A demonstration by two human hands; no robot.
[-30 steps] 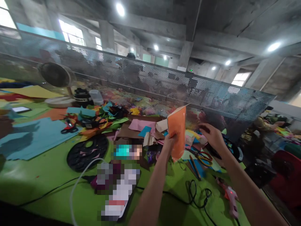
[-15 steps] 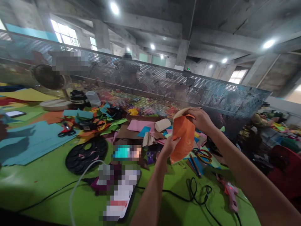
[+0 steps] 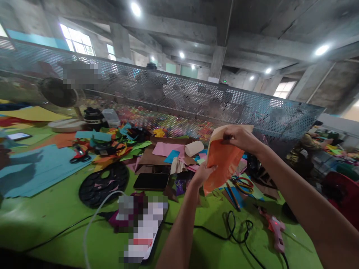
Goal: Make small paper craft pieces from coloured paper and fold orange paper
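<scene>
Both hands hold an orange sheet of paper (image 3: 223,162) up above the green table (image 3: 50,209). My left hand (image 3: 203,173) pinches its lower left edge. At the top edge, my right hand (image 3: 238,136) has its fingers closed over the sheet, where the pale back side curls forward. The sheet hangs tilted over a litter of coloured paper scraps (image 3: 174,153).
Orange-handled scissors (image 3: 242,185) and a pink glue gun (image 3: 276,231) with black cable lie at right. A dark phone (image 3: 151,181), a black round tray (image 3: 102,183), red scissors (image 3: 78,155), blue paper sheets (image 3: 39,168) and a fan (image 3: 58,93) are left. A perforated metal screen (image 3: 182,99) runs behind.
My right hand came from open and apart at the right to grip the sheet's top edge. The sheet has tilted and spread wider between both hands.
</scene>
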